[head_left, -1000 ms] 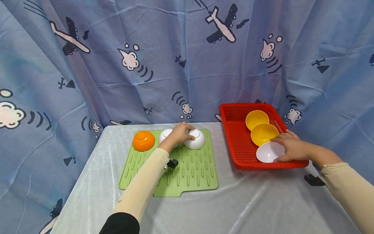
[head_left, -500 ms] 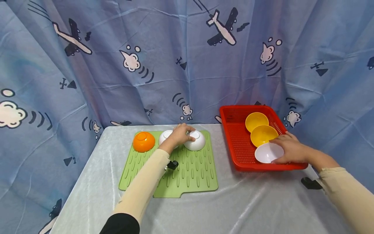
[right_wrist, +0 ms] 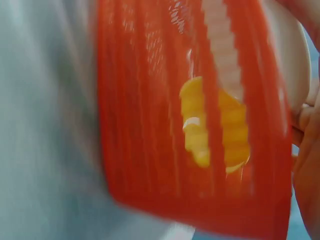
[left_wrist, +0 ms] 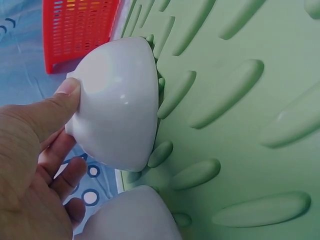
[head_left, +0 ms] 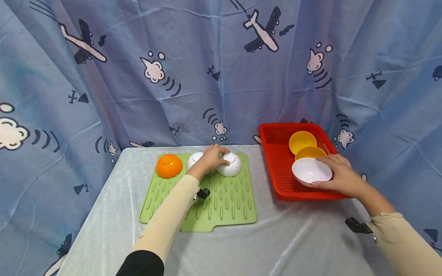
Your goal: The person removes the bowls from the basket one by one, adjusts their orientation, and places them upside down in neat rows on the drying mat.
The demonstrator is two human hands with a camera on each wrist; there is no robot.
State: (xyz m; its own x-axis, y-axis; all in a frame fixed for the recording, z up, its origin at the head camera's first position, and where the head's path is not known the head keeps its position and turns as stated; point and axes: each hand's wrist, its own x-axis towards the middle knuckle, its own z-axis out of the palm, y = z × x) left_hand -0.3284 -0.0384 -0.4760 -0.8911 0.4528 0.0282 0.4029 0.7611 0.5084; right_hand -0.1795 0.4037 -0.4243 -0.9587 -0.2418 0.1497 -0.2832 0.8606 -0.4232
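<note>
My right hand (head_left: 340,174) grips a white bowl (head_left: 310,170) by its side, mouth upward, over the red basket (head_left: 276,168). In the right wrist view part of that bowl (right_wrist: 290,50) shows above the basket's rim. Two yellow bowls (head_left: 302,142) sit in the basket behind it. On the green drying mat (head_left: 228,203), my left hand (head_left: 211,159) pinches the foot of an upside-down white bowl (head_left: 232,168), thumb on one side, as the left wrist view shows on that bowl (left_wrist: 120,100). A second upturned white bowl (head_left: 194,158) is partly hidden by the left forearm.
An orange bowl (head_left: 169,166) lies upside down at the mat's back left corner. Raised ribs cover the mat. The grey tablecloth (head_left: 241,253) spreads around mat and basket, with a patterned blue curtain (head_left: 190,76) behind the table.
My right hand has lifted the white bowl and moved it slightly left, so it now overlaps the front yellow bowl. The left hand has stayed on its bowl.
</note>
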